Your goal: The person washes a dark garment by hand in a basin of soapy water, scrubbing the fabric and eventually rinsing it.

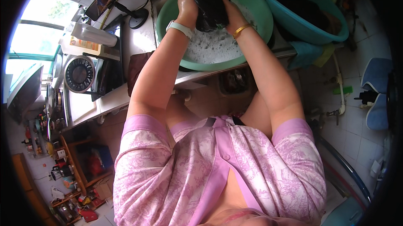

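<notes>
A wet black cloth [208,5] is bunched up over the green basin [265,28]. My left hand [187,11] grips its left side, its fingers mostly hidden by the fabric. On the other side my right hand [235,16] holds the cloth too, fingers behind it. Below the cloth, foamy soapy water [210,51] with bubbles fills the basin. The exact shape of the cloth is not clear.
To the right stands a blue-green tub [336,37] with dark laundry inside. A blue cloth [304,53] hangs over the counter edge below it. A phone [103,2] on a stand, a white bottle [94,35] and a round burner [79,74] are at left.
</notes>
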The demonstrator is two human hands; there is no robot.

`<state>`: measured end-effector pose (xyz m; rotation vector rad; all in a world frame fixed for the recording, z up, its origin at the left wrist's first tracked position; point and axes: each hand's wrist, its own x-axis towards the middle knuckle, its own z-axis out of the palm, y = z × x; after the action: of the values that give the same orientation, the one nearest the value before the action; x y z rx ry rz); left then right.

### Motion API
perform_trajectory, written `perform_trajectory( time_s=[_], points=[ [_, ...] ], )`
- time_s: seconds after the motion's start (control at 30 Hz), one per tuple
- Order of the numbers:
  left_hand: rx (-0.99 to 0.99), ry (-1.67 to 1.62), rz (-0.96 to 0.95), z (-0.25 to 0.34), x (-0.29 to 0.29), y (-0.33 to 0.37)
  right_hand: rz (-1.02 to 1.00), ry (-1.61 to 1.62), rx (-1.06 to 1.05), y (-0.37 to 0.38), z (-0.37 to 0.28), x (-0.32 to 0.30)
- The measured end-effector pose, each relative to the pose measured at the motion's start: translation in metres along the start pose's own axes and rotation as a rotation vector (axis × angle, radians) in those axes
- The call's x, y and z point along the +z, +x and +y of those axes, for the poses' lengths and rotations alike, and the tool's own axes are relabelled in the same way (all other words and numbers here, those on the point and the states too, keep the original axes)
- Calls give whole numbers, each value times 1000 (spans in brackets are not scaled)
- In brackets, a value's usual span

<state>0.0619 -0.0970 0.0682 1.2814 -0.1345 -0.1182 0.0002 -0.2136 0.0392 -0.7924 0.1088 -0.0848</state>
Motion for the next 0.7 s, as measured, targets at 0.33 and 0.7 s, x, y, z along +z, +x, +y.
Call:
perform_trajectory(
  time_s=[0.33, 0.7],
  points=[
    [-270, -129, 76, -4, -5, -1, 153, -166, -133, 3, 6, 2],
    [-346, -180, 71, -9, -20, -11, 160, -268, -51, 2, 13, 3]
  ],
)
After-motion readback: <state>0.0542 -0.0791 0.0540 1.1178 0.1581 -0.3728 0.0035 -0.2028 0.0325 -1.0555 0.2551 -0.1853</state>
